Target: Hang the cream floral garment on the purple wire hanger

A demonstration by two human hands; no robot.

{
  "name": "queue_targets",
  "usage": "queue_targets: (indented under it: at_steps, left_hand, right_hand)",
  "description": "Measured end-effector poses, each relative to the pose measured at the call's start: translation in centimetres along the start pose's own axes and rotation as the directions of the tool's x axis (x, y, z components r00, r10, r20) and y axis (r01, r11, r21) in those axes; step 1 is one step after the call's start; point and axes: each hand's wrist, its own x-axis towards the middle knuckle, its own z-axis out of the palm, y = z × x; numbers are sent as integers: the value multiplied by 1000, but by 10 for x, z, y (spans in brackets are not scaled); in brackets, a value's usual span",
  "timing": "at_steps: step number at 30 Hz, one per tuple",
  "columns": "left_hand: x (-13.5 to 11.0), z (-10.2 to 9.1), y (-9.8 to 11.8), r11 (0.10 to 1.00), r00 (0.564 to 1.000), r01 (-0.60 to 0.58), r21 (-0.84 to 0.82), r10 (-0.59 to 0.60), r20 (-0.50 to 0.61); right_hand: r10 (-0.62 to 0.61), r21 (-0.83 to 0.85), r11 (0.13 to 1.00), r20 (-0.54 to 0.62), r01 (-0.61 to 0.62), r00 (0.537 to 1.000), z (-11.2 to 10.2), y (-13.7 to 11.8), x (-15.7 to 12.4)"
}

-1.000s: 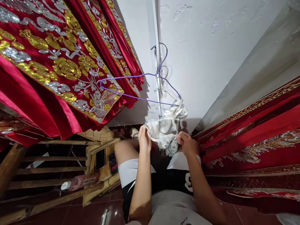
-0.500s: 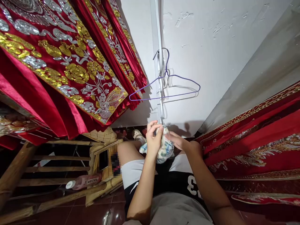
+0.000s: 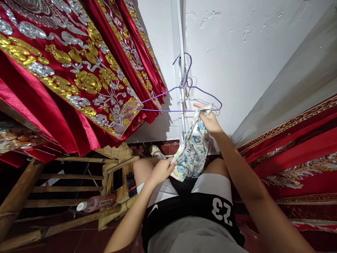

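A white floral cloth piece point(image 3: 192, 147) with blue and yellow flowers stretches between my two hands above my lap. My left hand point(image 3: 162, 171) pinches its lower left edge. Higher up, my right hand point(image 3: 210, 121) grips the gathered upper end, its fingers partly covered by the fabric and one finger sticking out. A purple wire hanger point(image 3: 168, 110) hangs from a grey rail point(image 3: 181, 45) on the wall. My right hand is in front of the hanger's lower right bar; I cannot tell if the cloth touches it. What kind of cloth article this is stays unclear.
Red sequined cloths point(image 3: 86, 80) hang at the left, more red embroidered fabric point(image 3: 297, 154) at the right. A bamboo rack point(image 3: 65, 203) at the lower left holds a pink bottle point(image 3: 97, 203). The white wall point(image 3: 223, 45) rises in front.
The cloth was bunched between both hands and is now spread out. My right hand has moved up toward the hanger; my left hand has moved down and left.
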Motion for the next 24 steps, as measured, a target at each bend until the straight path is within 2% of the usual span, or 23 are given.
queue_targets:
  at_steps: [3, 6, 9, 13, 16, 20, 24]
  left_hand:
    - [0, -27, -1, 985, 998, 68, 160, -64, -26]
    - [6, -53, 0, 951, 996, 85, 297, -89, 2]
    - [14, -74, -3, 925, 1000, 29, 378, -24, -19]
    - [27, -105, -8, 904, 985, 11, 427, 65, -162]
    - [41, -137, -5, 925, 965, -56, 376, 147, -219]
    - [61, -171, 19, 942, 926, -229, 243, 288, -242]
    - [80, -174, 61, 889, 873, -363, 281, 430, -232]
  right_hand:
    - [40, -84, 996, 67, -34, 997, 3, 12, 20]
    - [-23, -142, 989, 65, 32, 998, -2, 22, 24]
    - [-90, -191, 976, 79, 104, 993, -15, 22, 22]
    - [-70, -240, 966, 128, 99, 989, -29, 13, 23]
    - [-112, -275, 953, 77, 129, 991, -37, 5, 25]
    - [-76, -264, 962, -34, 65, 997, -43, -2, 16]
    - [-58, -197, 979, -48, 48, 997, -32, -5, -7]
